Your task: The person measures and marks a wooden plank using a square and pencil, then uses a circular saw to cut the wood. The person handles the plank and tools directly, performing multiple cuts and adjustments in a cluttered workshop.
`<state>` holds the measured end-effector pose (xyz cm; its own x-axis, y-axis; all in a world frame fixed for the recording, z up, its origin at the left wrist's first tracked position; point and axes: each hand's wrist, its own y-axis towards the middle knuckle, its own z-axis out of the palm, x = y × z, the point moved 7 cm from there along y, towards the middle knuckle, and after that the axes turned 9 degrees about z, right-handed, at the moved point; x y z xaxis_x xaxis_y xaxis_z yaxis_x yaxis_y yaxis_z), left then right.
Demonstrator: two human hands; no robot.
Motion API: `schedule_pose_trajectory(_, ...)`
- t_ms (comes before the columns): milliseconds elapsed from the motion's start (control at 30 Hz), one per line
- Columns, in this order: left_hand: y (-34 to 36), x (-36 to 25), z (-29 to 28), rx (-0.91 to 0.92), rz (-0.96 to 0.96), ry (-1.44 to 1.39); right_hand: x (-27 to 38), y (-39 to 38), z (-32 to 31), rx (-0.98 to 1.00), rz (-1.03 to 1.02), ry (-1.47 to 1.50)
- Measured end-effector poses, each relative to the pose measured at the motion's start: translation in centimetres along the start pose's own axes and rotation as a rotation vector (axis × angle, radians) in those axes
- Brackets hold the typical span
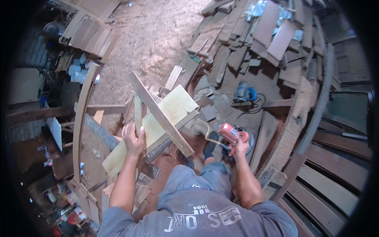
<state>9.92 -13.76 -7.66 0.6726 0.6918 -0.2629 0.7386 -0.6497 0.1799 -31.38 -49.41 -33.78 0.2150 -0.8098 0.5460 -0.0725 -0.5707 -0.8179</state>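
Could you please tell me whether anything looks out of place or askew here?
The blue power tool sits among scattered wood offcuts, its cord loosely looped beside it, which looks untidy. Near the left hand, a narrow brown plank lies aslant across the pale board, not squared to it.

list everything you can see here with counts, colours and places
red power tool: one, red, under the right hand
pale board: one, yellowish, centre
batten: one, brown, across the pale board
blue power tool: one, blue, right of centre
stacked boards: many, browns, upper right
green-handled tool: one, green handle, upper middle
buckets: several, white, left
clutter: uncountable, mixed, lower left
shirt: one, grey, bottom
shorts: one pair, grey-blue, lower middle
left hand: one, bare, by the pale board
right hand: one, bare, gripping the red power tool
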Motion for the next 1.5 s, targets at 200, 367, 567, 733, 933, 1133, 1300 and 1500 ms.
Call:
schedule_pose_trajectory(200,0.5,-0.3,0.9,-0.027,-0.077,-0.034,8.0,-15.2,-1.0,0.261,-0.419,-0.127)
schedule_pose_trajectory(367,1.2,-1.5,0.0,0.09,-0.149,-0.091,13.7,-27.9,-2.2,0.366,-0.801,-0.373)
schedule_pose_trajectory(567,0.5,-1.4,-0.5,-0.113,-0.145,-0.071,16.2,-36.9,-0.4,0.425,-0.783,-0.548)
schedule_pose_trajectory(733,0.9,-1.2,-0.3,-0.019,-0.175,-0.046,17.0,-38.4,5.1,0.46,-0.879,-0.592)
schedule_pose_trajectory(933,0.9,-1.5,-0.8,0.036,-0.215,-0.051,16.2,-37.9,7.9,0.505,-0.884,-0.659)
schedule_pose_trajectory(1133,1.1,-1.8,-1.2,0.052,-0.232,-0.086,15.7,-37.3,9.0,0.616,-0.717,-0.755)
schedule_pose_trajectory(1300,0.8,-1.6,-1.0,0.009,-0.23,-0.087,16.1,-38.7,10.6,0.709,-0.738,-0.715)
schedule_pose_trajectory(1500,1.1,-1.6,-1.2,0.032,-0.223,-0.125,16.3,-38.2,11.0,0.694,-0.682,-0.763)
